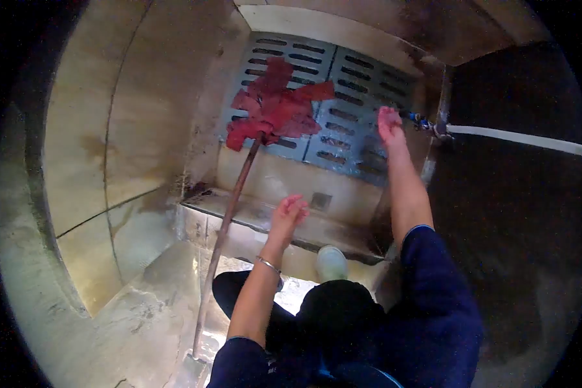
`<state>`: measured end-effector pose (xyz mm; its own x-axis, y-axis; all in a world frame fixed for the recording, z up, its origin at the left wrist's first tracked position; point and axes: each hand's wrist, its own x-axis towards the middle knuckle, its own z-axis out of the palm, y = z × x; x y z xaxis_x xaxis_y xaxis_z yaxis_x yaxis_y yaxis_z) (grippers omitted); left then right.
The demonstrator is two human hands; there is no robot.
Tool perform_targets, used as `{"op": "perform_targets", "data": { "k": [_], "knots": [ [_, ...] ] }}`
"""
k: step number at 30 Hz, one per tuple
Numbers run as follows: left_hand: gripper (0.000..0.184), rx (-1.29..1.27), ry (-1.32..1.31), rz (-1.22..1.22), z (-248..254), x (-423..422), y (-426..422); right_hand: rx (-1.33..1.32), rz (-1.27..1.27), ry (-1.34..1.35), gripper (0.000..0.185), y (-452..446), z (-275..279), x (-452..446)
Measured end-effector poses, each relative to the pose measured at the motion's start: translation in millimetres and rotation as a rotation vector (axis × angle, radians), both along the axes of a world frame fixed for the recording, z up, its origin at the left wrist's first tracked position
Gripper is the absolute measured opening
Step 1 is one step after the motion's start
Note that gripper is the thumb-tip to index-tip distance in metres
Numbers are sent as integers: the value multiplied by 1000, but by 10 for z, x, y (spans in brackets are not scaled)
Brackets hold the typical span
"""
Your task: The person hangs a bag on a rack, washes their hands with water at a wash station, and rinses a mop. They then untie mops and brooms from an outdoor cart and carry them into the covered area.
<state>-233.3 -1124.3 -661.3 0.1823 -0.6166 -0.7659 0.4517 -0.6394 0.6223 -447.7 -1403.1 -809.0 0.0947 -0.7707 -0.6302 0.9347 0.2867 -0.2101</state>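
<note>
1. Fingers of the right hand point(389, 126) bend beside the blue-handled tap point(420, 121), beyond the grate's right edge; I cannot tell whether they touch it.
2. Left hand point(289, 212) hangs over the step point(252, 208), fingers half curled, holding nothing.
3. Tap: likely stiff, perhaps slippery if wet; best held by its blue part. A white hose point(520, 138) runs off rightward.
4. Red mop point(278, 113): its soft cloth head lies over the left part of the slotted grate point(313, 152), probably heavy if soaked; grip its stiff handle midway.
5. The grate's right half offers moving room; the handle crosses the step's front edge.
</note>
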Motion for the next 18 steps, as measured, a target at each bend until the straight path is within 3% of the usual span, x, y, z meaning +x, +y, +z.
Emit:
{"op": "perform_targets", "data": {
  "k": [1,2,7,9,10,11,12,13,14,16,17,18],
  "knots": [
    [24,7,85,61,41,-5,-4,-176,-81,-200,20,-84,-4,55],
    [24,11,174,120,94,-8,-25,-182,-88,-218,20,-142,12,114],
    [29,1,429,218,-5,-157,-243,-362,278,-457,17,-167,128,5],
    [31,-25,466,217,-128,-325,-464,-138,305,-403,17,113,424,124],
    [32,-54,496,224,-197,-386,-587,-154,354,-316,18,322,451,237],
    [32,-62,511,221,-252,-421,-719,-110,330,32,21,550,695,530],
    [35,-99,569,327,-308,-455,-841,-256,481,171,26,813,1019,762],
    [38,-128,624,436,-349,-479,-931,-235,754,367,32,1086,1011,863],
    [38,-126,630,441,-335,-410,-1037,-232,760,373,32,1117,1011,979],
    [47,-580,634,186,-144,-214,-1172,-563,775,760,38,1207,1005,1174],
    [57,-305,276,220,84,-241,-1174,-728,773,941,42,1302,1003,1277],
    [57,-295,264,225,91,-188,-1122,-817,770,1019,45,1374,1071,1399]
  ]
}}
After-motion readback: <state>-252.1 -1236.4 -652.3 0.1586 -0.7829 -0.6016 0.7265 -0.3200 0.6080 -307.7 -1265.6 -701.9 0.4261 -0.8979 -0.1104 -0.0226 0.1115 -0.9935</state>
